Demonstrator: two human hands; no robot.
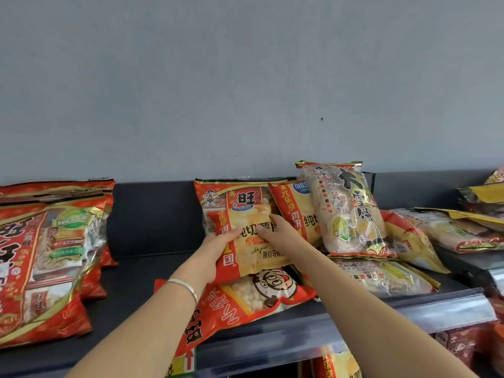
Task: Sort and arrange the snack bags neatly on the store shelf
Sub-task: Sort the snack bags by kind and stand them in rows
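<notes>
A yellow and red chip bag (253, 246) leans upright in the middle of the dark shelf (141, 268). My left hand (218, 246) grips its left edge, and my right hand (275, 233) lies flat on its front with straight fingers. Behind it stands a red bag with a cartoon boy (218, 199). Below it a red bag with a round cartoon face (245, 298) lies flat and hangs over the shelf's front edge. To the right lean a second chip bag (297, 211) and a clear rice-cracker bag (349, 211).
Large red gift bags (41, 257) stand stacked at the left, with bare shelf between them and the middle group. More bags (458, 230) lie flat at the right on a raised shelf. A price rail (409, 315) runs along the front edge. A grey wall rises behind.
</notes>
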